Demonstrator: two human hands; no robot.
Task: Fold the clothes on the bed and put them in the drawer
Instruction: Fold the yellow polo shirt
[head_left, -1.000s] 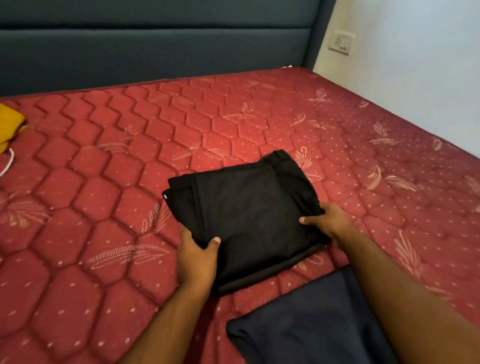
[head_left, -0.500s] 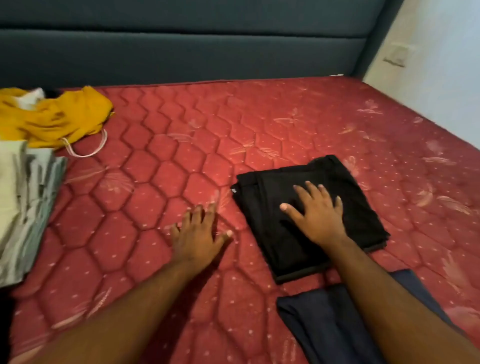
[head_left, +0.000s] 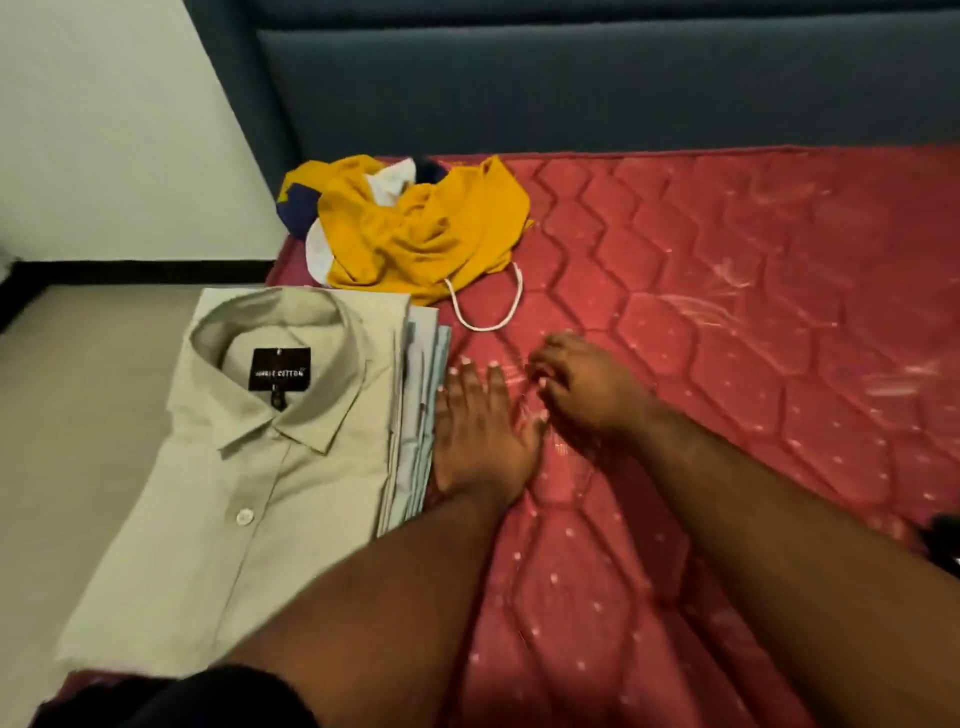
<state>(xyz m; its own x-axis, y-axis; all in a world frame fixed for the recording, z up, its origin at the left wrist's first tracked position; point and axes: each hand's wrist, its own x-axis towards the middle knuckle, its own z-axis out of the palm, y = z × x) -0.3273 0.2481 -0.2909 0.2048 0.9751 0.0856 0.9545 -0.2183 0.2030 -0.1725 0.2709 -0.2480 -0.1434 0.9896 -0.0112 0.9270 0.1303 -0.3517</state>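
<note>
1. Folded shirts (head_left: 249, 467): I see them stacked at the bed's (head_left: 727, 364) left edge.
2. Yellow garment (head_left: 415, 234): crumpled beyond the stack.
3. Left hand (head_left: 480, 436): fingers straight, together, against the stack's side.
4. Right hand (head_left: 587, 384): fingers loosely curled, holding nothing.

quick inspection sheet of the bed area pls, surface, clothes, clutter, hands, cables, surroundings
surface: red quilted mattress, bare on its right part
job's things: folded green shirt tops a stack of folded clothes at the left edge; unfolded yellow garment with a white drawstring crumpled near the headboard
clutter: dark object at right edge, cannot tell what
hands: left hand flat beside the stack; right hand blurred, fingers loosely bent, holding nothing
cables: nothing seen
surroundings: dark blue headboard, white wall, floor; no drawer in view
</note>
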